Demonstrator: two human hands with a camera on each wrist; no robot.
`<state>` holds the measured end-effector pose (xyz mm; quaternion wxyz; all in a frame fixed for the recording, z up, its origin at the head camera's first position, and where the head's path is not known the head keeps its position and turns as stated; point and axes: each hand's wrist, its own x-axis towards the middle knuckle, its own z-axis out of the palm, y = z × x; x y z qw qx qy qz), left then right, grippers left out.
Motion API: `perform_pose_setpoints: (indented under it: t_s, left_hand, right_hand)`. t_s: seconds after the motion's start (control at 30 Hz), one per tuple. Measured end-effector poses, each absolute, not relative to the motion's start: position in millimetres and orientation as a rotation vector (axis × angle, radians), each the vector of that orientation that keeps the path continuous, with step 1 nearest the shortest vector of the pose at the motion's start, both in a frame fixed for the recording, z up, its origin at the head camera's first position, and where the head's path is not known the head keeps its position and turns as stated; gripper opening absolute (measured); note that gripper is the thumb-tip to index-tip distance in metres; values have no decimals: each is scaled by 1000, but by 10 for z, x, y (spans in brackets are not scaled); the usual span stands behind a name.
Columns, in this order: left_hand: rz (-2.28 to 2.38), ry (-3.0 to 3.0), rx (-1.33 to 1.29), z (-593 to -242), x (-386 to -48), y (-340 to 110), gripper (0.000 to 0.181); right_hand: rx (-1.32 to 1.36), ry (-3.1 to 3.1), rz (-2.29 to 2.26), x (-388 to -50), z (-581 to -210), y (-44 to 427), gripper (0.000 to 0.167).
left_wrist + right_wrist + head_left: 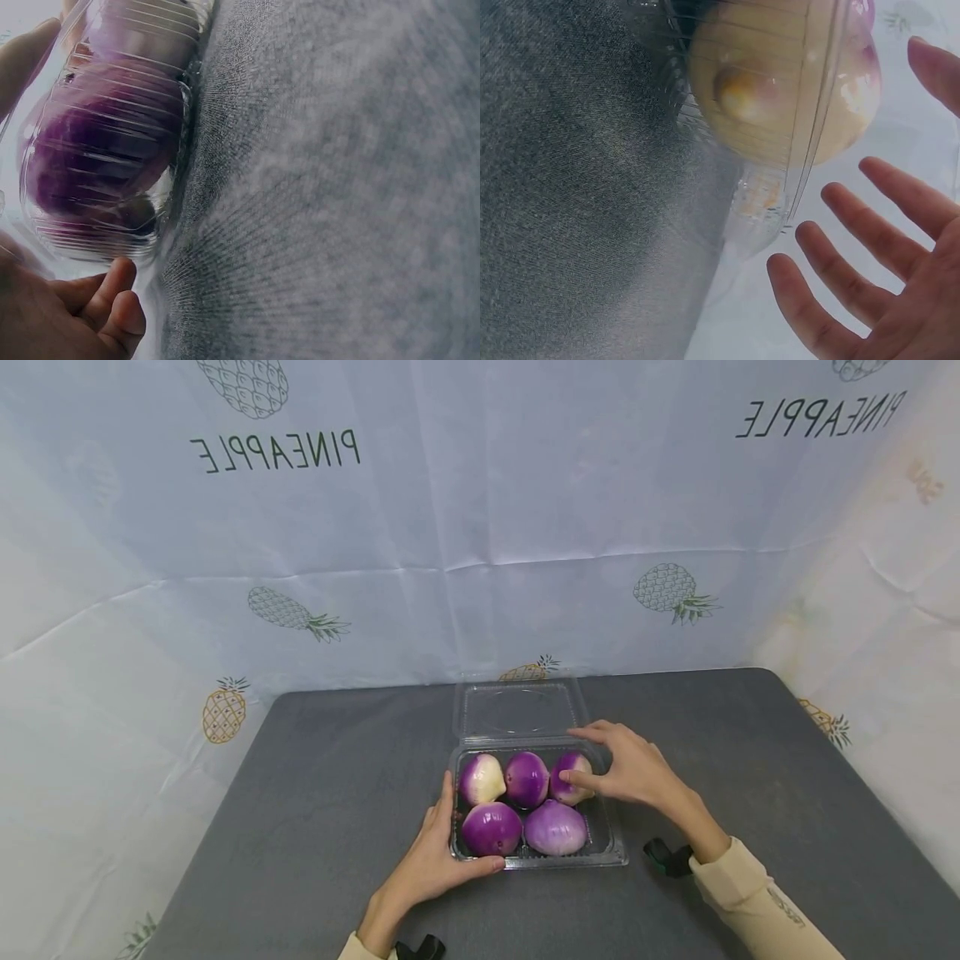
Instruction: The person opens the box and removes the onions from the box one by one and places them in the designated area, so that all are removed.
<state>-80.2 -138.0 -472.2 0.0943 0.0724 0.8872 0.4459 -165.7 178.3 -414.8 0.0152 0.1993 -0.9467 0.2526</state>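
Note:
A clear plastic box [611, 852] holds several round purple-and-white vegetables [491, 828] in two rows, its lid [517, 708] hinged back behind it. My left hand [429, 862] grips the front left corner, thumb along the front edge and fingers against the left side; the left wrist view shows bent fingertips [124, 300] at the ribbed wall. Over the back right vegetable [573, 777], my right hand [637, 768] is spread, its thumb tip overlapping it. In the right wrist view the right hand [900, 277] has its fingers apart beside the box; contact cannot be told.
The box stands on a dark grey table [337, 793], near the middle. Behind the table hangs a pale cloth [450, 510] with pineapple prints and mirrored lettering. Black straps [667, 857] are by both wrists, below beige sleeves.

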Motion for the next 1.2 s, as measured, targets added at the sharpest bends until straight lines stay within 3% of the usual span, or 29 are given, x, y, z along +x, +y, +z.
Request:
perform_pose_setpoints:
  t_s: [0.53,0.83,1.2]
  left_hand:
    - [1333,2628,217,-4728,-802,-1382,140]
    - [1331,2622,219,-4733,-802,-1384,140]
    - [1341,2624,225,-4740,-802,-1386,140]
  right_hand:
    - [621,-2957,638,-1585,-4189,1754,69]
    - [619,-2964,503,-1561,-4224,1685,82]
    - [635,-2952,427,-1554,-4247,1625,82]
